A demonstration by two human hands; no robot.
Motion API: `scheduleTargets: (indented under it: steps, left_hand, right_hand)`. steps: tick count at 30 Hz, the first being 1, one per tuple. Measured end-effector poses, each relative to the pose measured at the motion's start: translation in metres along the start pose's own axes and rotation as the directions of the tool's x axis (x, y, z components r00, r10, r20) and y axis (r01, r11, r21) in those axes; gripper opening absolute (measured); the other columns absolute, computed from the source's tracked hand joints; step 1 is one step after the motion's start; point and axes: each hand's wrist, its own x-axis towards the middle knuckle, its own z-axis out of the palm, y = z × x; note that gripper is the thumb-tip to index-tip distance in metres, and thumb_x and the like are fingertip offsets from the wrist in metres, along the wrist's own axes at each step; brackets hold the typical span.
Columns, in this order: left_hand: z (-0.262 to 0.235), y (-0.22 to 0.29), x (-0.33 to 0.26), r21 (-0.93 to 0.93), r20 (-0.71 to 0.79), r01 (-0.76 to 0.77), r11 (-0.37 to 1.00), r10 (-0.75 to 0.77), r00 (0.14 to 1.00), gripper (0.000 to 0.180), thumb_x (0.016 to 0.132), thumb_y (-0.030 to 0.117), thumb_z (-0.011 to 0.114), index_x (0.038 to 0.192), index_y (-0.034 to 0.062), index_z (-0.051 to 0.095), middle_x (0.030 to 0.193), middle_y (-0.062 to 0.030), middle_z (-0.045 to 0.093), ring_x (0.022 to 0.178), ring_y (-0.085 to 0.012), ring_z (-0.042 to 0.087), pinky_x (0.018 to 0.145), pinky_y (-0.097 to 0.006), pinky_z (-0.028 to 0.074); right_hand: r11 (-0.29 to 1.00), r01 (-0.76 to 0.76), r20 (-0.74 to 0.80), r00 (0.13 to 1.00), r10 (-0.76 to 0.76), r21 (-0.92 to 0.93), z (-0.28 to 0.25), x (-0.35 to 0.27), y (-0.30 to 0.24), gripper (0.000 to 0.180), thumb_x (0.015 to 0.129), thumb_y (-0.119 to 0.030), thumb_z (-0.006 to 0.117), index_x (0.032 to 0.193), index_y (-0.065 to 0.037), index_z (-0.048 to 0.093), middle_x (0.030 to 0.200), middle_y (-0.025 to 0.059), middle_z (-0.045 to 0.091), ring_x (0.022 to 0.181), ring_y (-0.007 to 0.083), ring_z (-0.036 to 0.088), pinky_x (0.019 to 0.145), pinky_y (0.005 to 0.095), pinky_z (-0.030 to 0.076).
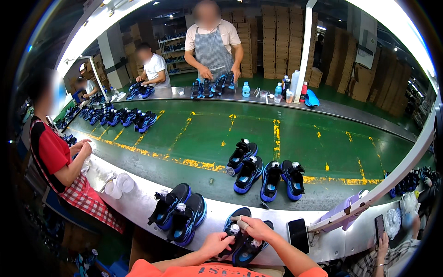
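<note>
- Head view: my left hand [216,243] and right hand [255,228] both grip a pair of black-and-blue shoes [240,235] on the grey ledge [138,207] right in front of me, fingers curled around the white plugs in their openings.
- A second pair [180,214] sits just to the left; a dark phone [298,235] lies to the right.
- Stacked brown cartons [277,37] fill the back wall, with more along the right side.
- Bottles [286,90] cluster on the far ledge by a white post.
- The green conveyor belt [198,129], striped with worn yellow lines, carries two more pairs [265,171].
- An aproned worker [212,46] stands opposite; a seated worker in red [60,161] is at my left.
</note>
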Motion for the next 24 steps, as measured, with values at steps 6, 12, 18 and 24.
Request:
scheduleTargets:
  steps: [6,12,18,24]
  left_hand:
    - [-0.003,-0.016,0.010,-0.079,0.060,0.036,0.996,-0.032,0.998,0.033,0.092,0.031,0.061,0.093,-0.0016,0.069,0.090,-0.0074,0.073,0.070,-0.0134,0.069,0.064,-0.026,0.052]
    - [0.000,-0.008,0.010,-0.036,0.047,0.048,0.998,-0.046,0.998,0.033,0.093,0.031,0.061,0.093,-0.0008,0.069,0.089,-0.0065,0.072,0.069,-0.0125,0.068,0.063,-0.025,0.051]
    - [0.004,-0.004,0.008,-0.019,0.056,0.085,0.996,-0.083,0.995,0.033,0.093,0.031,0.060,0.094,-0.0006,0.069,0.090,-0.0060,0.072,0.071,-0.0124,0.069,0.062,-0.026,0.051]
    - [0.004,-0.010,0.013,-0.129,0.064,0.073,0.989,-0.066,0.996,0.029,0.092,0.026,0.062,0.095,-0.0024,0.069,0.090,-0.0072,0.072,0.070,-0.0127,0.068,0.063,-0.026,0.050]
  right_hand:
    - [1.000,0.006,0.004,1.000,-0.006,-0.004,-0.001,0.002,0.001,0.031,0.099,-0.023,0.047,0.124,-0.010,0.059,0.076,0.0083,0.059,0.070,0.0167,0.057,0.068,0.0301,0.047]
    - [0.997,0.064,-0.025,0.998,-0.063,0.052,0.000,0.004,0.014,0.031,0.102,-0.026,0.046,0.127,-0.015,0.060,0.073,0.0018,0.054,0.065,0.0110,0.051,0.063,0.0261,0.045]
    - [0.997,0.067,-0.025,0.998,-0.066,0.026,-0.004,0.002,0.013,0.031,0.102,-0.026,0.046,0.127,-0.015,0.060,0.072,0.0015,0.054,0.065,0.0105,0.050,0.062,0.0255,0.044]
    - [0.996,0.063,-0.020,0.998,-0.062,0.068,-0.006,0.001,0.011,0.030,0.101,-0.024,0.046,0.124,-0.010,0.060,0.074,0.0039,0.056,0.068,0.0118,0.052,0.065,0.0268,0.045]
